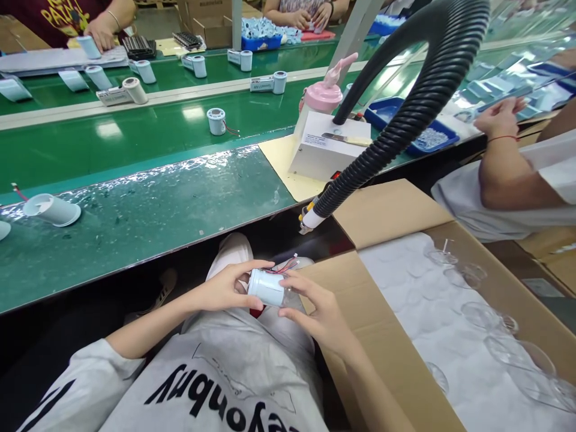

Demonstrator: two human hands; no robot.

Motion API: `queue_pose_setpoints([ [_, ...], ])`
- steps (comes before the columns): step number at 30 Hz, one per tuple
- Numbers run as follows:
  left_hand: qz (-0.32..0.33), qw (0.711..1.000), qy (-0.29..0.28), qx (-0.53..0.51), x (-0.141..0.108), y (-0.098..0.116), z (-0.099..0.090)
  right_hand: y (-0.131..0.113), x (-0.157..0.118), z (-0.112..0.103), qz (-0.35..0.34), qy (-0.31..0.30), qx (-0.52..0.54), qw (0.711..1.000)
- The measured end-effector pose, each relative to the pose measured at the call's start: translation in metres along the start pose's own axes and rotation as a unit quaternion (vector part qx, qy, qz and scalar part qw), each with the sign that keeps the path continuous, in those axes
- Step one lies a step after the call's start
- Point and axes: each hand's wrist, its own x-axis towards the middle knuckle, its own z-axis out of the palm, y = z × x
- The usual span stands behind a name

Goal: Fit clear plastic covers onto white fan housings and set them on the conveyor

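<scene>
A pale blue plastic cylinder lies sideways above my lap, held between both hands. My left hand is closed around its rimmed left end, with the thumb below and the fingers above. At the other end, my right hand grips with thumb and fingertips, and something clear shows there, partly hidden by the fingers. Thin red and dark wires with small white connectors stick out behind the cylinder. Just above the hands hangs the tip of a black corrugated hose, apart from the cylinder.
An open cardboard box at my right holds clear round parts on white lining. Similar blue cylinders stand on the green bench and conveyor. A white device and pink-topped bottle stand ahead. Co-workers sit opposite and at right.
</scene>
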Motion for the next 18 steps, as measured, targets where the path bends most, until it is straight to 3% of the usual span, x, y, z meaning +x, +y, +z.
queue_pose_setpoints([
  [6, 0.054, 0.996, -0.023, 0.070, -0.0051, 0.0069, -0.0038, -0.0069, 0.0034, -0.0011, 0.055, -0.007, 0.108, 0.993],
  [18, 0.105, 0.986, -0.033, 0.129, -0.0060, 0.0104, -0.0030, -0.0051, 0.0028, 0.0032, 0.192, -0.029, 0.270, 0.943],
])
